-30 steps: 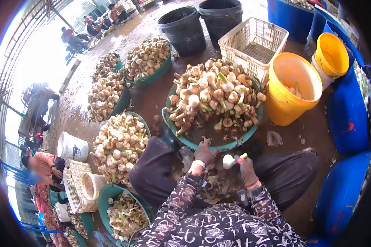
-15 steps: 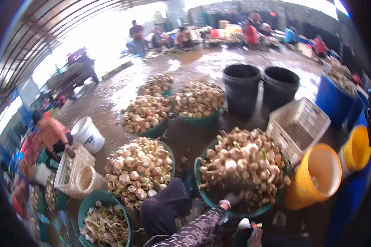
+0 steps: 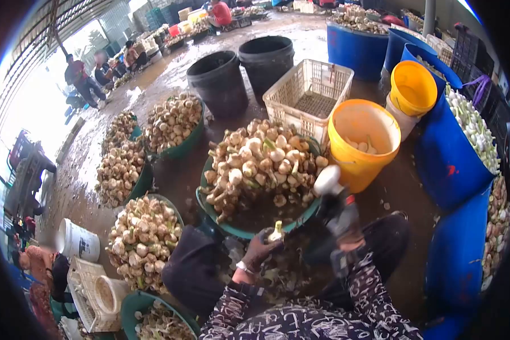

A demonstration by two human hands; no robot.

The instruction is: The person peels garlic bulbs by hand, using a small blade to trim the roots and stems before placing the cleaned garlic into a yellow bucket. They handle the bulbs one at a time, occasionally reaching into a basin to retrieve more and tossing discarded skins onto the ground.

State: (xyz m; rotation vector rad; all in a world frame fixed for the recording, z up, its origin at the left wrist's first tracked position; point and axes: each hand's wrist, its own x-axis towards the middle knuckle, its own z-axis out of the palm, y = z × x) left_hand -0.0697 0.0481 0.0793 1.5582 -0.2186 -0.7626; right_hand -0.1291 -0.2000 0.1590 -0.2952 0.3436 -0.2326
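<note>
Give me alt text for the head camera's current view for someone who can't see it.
The wearer's left hand holds a garlic bulb by a green tub heaped with garlic, while the right hand holds a blurred white object near a yellow bucket. More garlic-filled tubs and blue barrels stand around.

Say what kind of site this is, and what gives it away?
Probably a garlic sorting or trimming shed: garlic bulbs heaped in a green tub, large blue bins loaded with produce, and a ribbed roof over a wet floor.
</note>
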